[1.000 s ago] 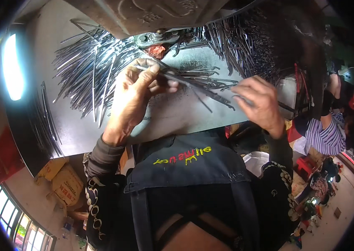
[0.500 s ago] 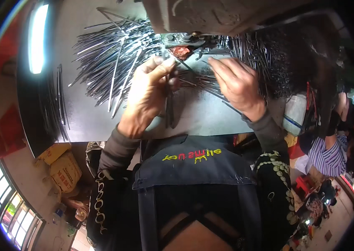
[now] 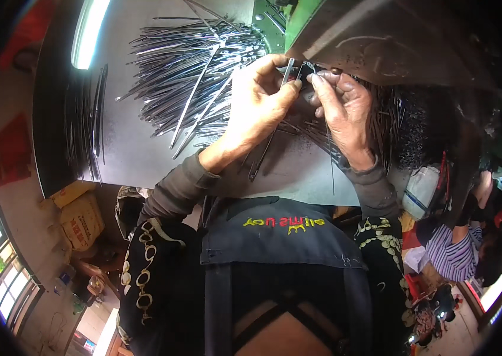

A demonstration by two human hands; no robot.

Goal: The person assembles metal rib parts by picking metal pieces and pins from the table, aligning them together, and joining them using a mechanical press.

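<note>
Upper left: loose fan of thin, shiny metal rods [image 3: 185, 77] strewn across smooth grey desk [image 3: 138, 160]. Upper centre: left hand [image 3: 257, 107], grip pinched shut on one slim rod [image 3: 287, 71]. Just right, touching: right hand [image 3: 343, 110], fingertips closed on a small dark metal piece [image 3: 305, 70].

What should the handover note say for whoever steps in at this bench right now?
Left hand: pinching a thin metal rod upright at the machine's edge.
Right hand: fingertips on a small dark metal piece beside that rod, both at the green machine.
Stock: a big fan of loose rods on the grey table to the left; a darker tangled heap to the right.
Done: one rod picked and brought to the machine.
Left: most rods lie untouched in the left pile.
</note>
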